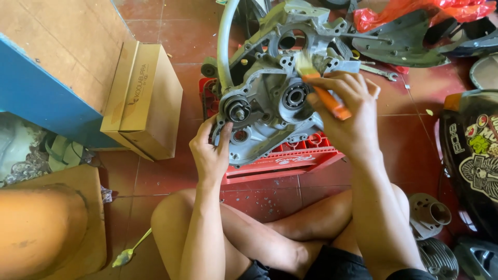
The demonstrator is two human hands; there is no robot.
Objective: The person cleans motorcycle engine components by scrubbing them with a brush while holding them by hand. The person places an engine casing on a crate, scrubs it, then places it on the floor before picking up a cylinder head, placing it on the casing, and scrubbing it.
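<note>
Legs crossed on the red tile floor, person sitting right behind the job. Left hand is clamped on the lower left edge of the engine case, steadying it. Right hand is wrapped around an orange-handled brush, bristles up near the bearing. Case sits tilted on a red crate, inner face toward the person.

Progress, my read: cleaning is mid-way at best. Metal looks dull grey with dark grime around the shaft and lower bores; upper webs look a bit cleaner, but that could be lighting. No sign of reassembly.

Further out: cardboard box left of the crate, wrench on the floor right of the case, black panel and red plastic beyond.

Can't tell: bristle contact point, hidden by the fingers. Back face of the case not visible. Crate contents are covered. Finned cylinder by the right knee is partly cut off.
</note>
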